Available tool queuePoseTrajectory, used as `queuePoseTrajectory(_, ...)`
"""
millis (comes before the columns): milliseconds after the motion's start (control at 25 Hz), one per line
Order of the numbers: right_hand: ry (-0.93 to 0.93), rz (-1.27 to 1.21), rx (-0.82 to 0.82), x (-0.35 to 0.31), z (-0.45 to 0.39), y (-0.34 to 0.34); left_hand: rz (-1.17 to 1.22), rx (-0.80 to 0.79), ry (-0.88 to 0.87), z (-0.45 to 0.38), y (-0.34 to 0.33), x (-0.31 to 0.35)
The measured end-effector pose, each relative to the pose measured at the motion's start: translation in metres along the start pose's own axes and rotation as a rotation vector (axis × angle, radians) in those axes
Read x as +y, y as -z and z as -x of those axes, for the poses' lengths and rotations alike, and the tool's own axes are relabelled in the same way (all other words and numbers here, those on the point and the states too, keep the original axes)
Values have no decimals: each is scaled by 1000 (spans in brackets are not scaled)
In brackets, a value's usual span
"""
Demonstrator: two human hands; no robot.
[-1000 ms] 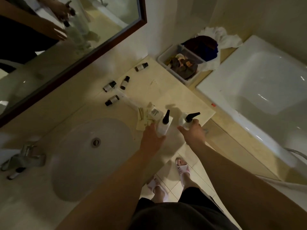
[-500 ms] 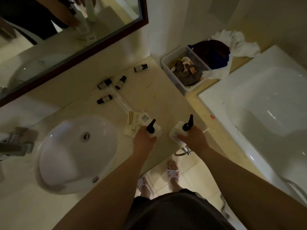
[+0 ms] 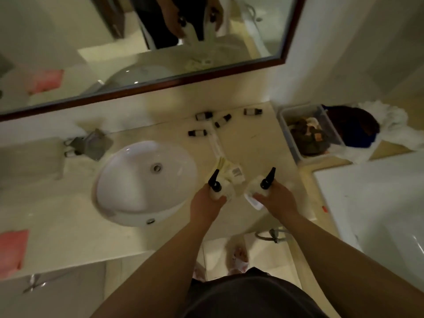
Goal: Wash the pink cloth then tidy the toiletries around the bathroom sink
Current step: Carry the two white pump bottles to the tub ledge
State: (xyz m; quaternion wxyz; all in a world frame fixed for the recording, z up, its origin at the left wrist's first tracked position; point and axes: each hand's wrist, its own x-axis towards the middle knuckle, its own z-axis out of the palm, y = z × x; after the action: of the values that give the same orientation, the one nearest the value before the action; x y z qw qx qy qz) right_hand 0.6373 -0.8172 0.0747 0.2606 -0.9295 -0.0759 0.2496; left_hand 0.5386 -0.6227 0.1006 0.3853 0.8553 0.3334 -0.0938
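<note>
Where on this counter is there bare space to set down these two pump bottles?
Bare counter lies between the small bottles by the wall and the counter's right edge, and in front of the sink left toward the pink cloth. It's crowded around the sachets ahead of your left hand.

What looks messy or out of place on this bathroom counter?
Four small dark-capped bottles lie toppled behind the sink, and sachets lie loose. The left hand and right hand each grip a pump bottle.
</note>
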Motion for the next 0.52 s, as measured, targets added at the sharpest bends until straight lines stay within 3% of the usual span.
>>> queuePoseTrajectory(160,150,54,38,-66,-5,-26,117,158,111,16,49,-53)
queuePoseTrajectory(520,447,154,-96,-241,70,-155,399,477,327,105,170,-236)
